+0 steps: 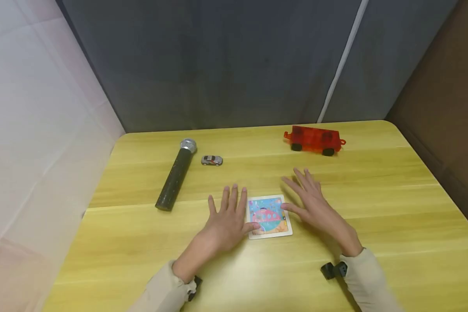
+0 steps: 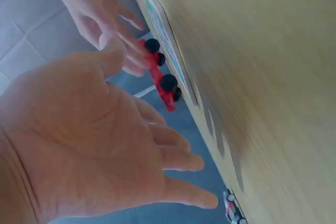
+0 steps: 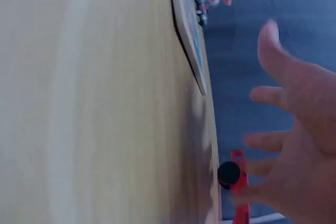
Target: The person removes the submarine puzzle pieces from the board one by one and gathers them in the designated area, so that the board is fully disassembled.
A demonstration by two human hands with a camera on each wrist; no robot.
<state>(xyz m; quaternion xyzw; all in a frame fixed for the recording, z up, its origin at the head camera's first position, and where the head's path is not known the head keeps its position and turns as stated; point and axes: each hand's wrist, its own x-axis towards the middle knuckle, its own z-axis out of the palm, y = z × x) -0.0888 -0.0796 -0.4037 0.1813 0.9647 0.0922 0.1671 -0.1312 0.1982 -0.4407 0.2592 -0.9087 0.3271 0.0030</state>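
A square picture puzzle (image 1: 270, 216) with a pale border and a pink and blue picture lies flat on the table. At its left side my left hand (image 1: 226, 223) hovers palm down, fingers spread, the thumb overlapping the puzzle's edge in the head view. My right hand (image 1: 316, 208) is held over the table on the other side, fingers spread and thumb tip at the puzzle's right edge. Both wrist views show daylight between the palms and the table; the left palm (image 2: 100, 140) and the right palm (image 3: 315, 129) hold nothing.
A black microphone (image 1: 175, 177) with a silver head lies at the left. Beside it is a small silver toy car (image 1: 212, 160). Toward the back right stands a red toy wagon (image 1: 315, 139) with black wheels. A grey partition (image 1: 218, 65) rises behind the yellow wooden table (image 1: 121, 242).
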